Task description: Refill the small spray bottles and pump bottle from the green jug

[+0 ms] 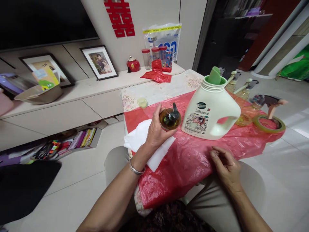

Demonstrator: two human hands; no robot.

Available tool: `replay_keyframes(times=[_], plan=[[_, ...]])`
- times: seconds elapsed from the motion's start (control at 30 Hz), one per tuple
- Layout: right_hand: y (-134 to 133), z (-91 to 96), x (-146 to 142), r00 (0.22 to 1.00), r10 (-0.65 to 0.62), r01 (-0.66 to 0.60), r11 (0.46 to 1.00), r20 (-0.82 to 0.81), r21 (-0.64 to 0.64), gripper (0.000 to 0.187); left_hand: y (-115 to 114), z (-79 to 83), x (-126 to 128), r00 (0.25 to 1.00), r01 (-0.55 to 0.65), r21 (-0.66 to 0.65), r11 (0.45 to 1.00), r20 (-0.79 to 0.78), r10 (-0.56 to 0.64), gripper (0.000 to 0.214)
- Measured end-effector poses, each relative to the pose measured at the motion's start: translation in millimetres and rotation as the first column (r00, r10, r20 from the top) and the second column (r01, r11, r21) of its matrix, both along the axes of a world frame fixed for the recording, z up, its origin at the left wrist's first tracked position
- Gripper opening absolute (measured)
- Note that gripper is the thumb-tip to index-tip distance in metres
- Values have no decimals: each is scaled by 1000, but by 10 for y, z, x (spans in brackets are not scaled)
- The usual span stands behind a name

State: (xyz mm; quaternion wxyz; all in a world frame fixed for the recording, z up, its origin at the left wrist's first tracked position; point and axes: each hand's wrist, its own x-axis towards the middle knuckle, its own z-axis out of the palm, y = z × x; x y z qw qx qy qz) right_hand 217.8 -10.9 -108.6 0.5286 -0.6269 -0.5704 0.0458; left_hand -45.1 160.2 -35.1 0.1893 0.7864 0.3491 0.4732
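Observation:
My left hand [156,132] is wrapped round a small amber pump bottle [170,118] with a dark pump head, held over a white paper towel [145,141] on the red plastic sheet [193,158]. Just right of it stands a large white detergent jug [210,111] with a green funnel [214,76] in its open neck. My right hand [225,166] rests at the near edge of the red sheet with the fingers curled loosely, and nothing shows in it.
A roll of tape [269,124] and two more pump bottles [241,87] sit at the table's right end. A small pale lid [142,102] lies on the floral cloth. Behind, a low cabinet [72,96] carries picture frames, jars [154,56], a red pot and red bags.

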Motion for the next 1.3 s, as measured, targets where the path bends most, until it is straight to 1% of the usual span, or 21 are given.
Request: replay_keyframes(times=[0.1,0.2,0.3,0.4,0.5,0.6,0.7,0.8,0.9,1.0,1.1,1.17,1.3], plan=[[14,8,3,1000,1,-1,1000,-9,-11,22,-80,40,-14,1000,-7,29,1000,-27,7,120],[19,17,7,1000,4,-5,1000,-17,-25,24,-176,73,-19,998,-33,50,998,-43,35,115],[13,41,-2,1000,9,-10,999,-26,-42,24,-312,72,-1,995,-79,43,996,-52,81,101],[8,111,-45,999,27,-29,998,-32,-61,23,-494,11,45,987,-158,-23,987,-38,157,87],[24,270,-133,997,72,-74,994,-27,-82,20,-685,-96,106,978,-208,-121,971,-15,207,85],[88,525,-269,990,142,-143,986,-22,-91,19,-830,-207,159,974,-225,-177,958,-3,228,84],[211,800,-450,977,211,-212,974,-20,-78,20,-904,-291,196,970,-240,-160,958,1,243,83],[360,970,-665,967,252,-253,963,-21,-95,28,-935,-350,219,972,-232,-97,968,11,234,79],[490,995,-872,966,255,-258,959,-39,-114,33,-949,-414,228,977,-212,-49,976,19,213,74],[576,960,-1020,979,204,-206,972,-30,-117,26,-936,-499,226,979,-200,-9,980,32,200,75],[609,955,-1104,985,170,-168,979,5,-116,26,-913,-562,224,980,-190,10,982,66,189,78],[608,961,-1138,987,161,-158,980,18,-122,28,-911,-566,224,980,-170,-44,984,95,173,79],[608,948,-1166,988,152,-154,981,-25,-122,29,-934,-518,210,979,-123,-221,968,133,155,74]])
